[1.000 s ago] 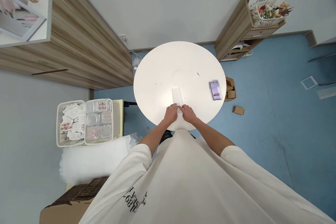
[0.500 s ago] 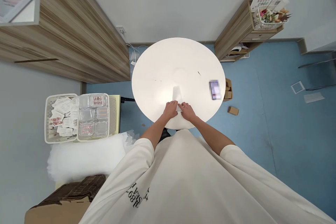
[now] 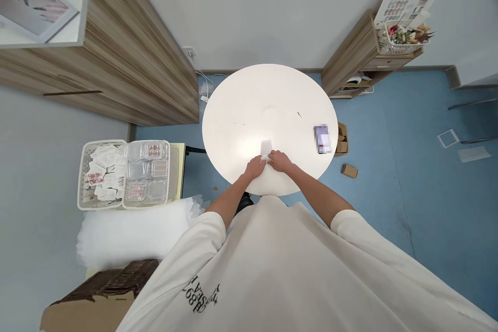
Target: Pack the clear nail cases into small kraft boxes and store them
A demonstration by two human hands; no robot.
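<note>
A small whitish, translucent sheet or bag (image 3: 266, 147) lies at the near side of the round white table (image 3: 241, 93). Its near end is bunched up between my hands. My left hand (image 3: 256, 167) has its fingers closed on the left edge of the bunched part. From the right, my right hand (image 3: 279, 161) grips the same piece with curled fingers. Whether anything is wrapped inside cannot be made out.
A purple pack (image 3: 322, 139) lies on the table's right side. To the left, white baskets (image 3: 81, 181) hold cards and clear cases, beside a stack of translucent white sheets (image 3: 132, 233). Small cardboard boxes (image 3: 349, 170) sit on the floor at right.
The near end of the whitish sheet has become folded or bunched, and less of it extends beyond my hands. My hands have moved slightly apart. The whole view has shifted a little.
</note>
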